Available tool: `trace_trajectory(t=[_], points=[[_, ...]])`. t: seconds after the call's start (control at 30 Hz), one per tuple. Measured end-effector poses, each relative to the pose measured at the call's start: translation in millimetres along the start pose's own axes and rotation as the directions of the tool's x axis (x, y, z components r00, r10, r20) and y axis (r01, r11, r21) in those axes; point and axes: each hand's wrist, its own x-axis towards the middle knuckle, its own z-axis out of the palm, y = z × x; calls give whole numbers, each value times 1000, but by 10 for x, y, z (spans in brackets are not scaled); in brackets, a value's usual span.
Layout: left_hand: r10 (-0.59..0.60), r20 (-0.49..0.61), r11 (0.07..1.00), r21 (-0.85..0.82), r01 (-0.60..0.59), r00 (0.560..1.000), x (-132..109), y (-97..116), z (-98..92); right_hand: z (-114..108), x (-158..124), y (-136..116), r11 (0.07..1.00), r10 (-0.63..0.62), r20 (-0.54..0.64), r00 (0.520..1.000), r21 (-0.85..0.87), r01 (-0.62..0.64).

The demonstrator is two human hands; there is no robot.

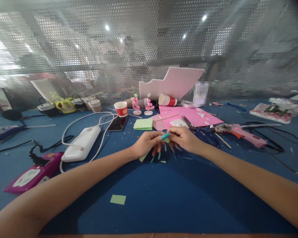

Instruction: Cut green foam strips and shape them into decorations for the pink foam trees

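My left hand (146, 144) and my right hand (185, 140) meet above the middle of the blue table (149, 185). Their fingers are closed together on a small green paper piece (167, 140), which is partly hidden by fingertips and long teal nails. Green scraps (163, 162) lie beneath the hands. Behind my left hand rests a stack of green paper (143, 124). A loose green rectangle (118, 199) lies nearer the front edge.
Pink sheets (191, 115) and dark-handled scissors (188, 123) lie behind my right hand. At right is a pink glue gun (248, 136). Leftward are a white power bank (81, 144) with cable, a phone (118, 123), a red cup (121, 109) and a purple power strip (34, 173).
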Motion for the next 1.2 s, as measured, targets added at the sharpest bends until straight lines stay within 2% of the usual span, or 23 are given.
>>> trace_trajectory(t=[0.17, 0.33, 0.5, 0.7, 0.8, 0.9, 1.03, 1.2], points=[[143, -153, 984, 126, -124, 978, -1, -33, -8, 30, 3, 10, 999, 36, -76, 996, 33, -34], [227, -129, 948, 258, -188, 965, -33, 1, -9, 79, -12, 13, 999, 12, -57, 998, 35, -10], [277, -173, 899, 395, -191, 945, -53, 20, -17, 94, -23, -18, 999, 2, -103, 995, 50, 3], [268, -287, 951, 230, -205, 920, -43, 14, 51, 175, -62, -98, 996, -12, -198, 980, 87, 29], [243, -285, 970, 89, -227, 927, -42, 17, 101, 225, -78, -146, 989, 11, -214, 977, 150, 22], [258, -238, 961, -38, -275, 936, -53, 36, 124, 248, -82, -178, 980, 36, -215, 976, 200, 8], [290, -203, 952, -38, -304, 935, -73, 81, 144, 254, -80, -179, 982, 40, -229, 972, 190, 4], [285, -379, 948, -22, -317, 880, -75, 126, 234, 300, -96, -198, 983, 36, -256, 966, 184, 12]])
